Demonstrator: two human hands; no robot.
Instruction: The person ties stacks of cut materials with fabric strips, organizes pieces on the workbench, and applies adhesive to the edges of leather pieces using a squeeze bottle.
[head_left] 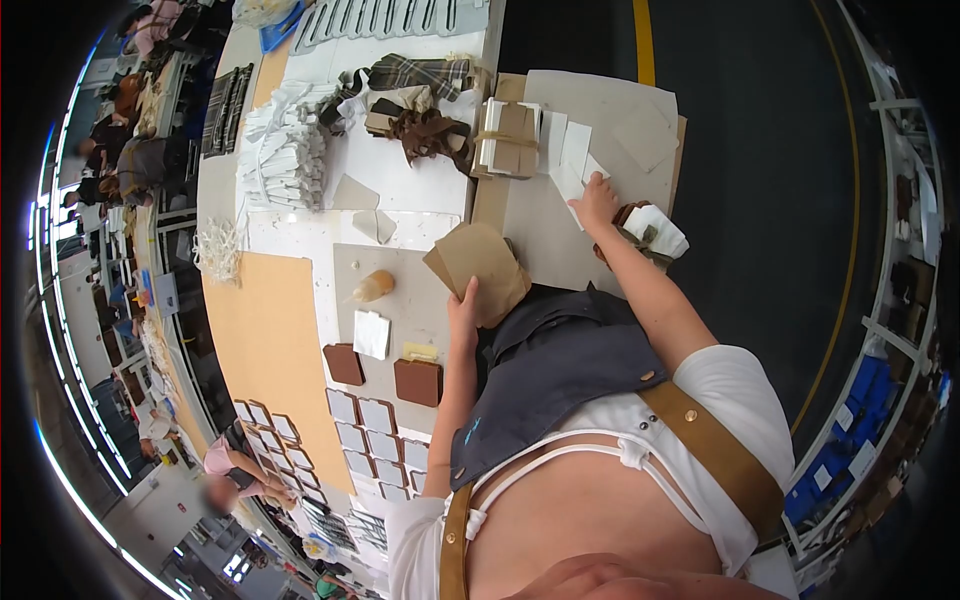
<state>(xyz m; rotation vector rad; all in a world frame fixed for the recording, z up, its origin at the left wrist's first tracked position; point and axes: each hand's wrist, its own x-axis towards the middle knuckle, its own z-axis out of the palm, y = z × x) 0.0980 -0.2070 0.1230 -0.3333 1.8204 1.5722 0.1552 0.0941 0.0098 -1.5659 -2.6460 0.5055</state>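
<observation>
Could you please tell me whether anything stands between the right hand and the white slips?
Nothing visible does: the right hand is at the near end of the white slips. The banded stack sits left of them and the white-and-brown bundle right of the hand, so neither comes between.

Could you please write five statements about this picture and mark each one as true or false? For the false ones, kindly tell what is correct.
1. The person's left hand holds tan, flat, paper-like pieces. True.
2. The pale-orange squeeze bottle is in the person's right hand. False: the bottle is on the table, apart from both hands.
3. The right hand is at the white, flat, narrow strips. True.
4. The two reddish-brown rounded squares overlap each other. False: they lie apart, with a gap between them.
5. The long straight floor line above the work surface is red. False: it is yellow.
</observation>
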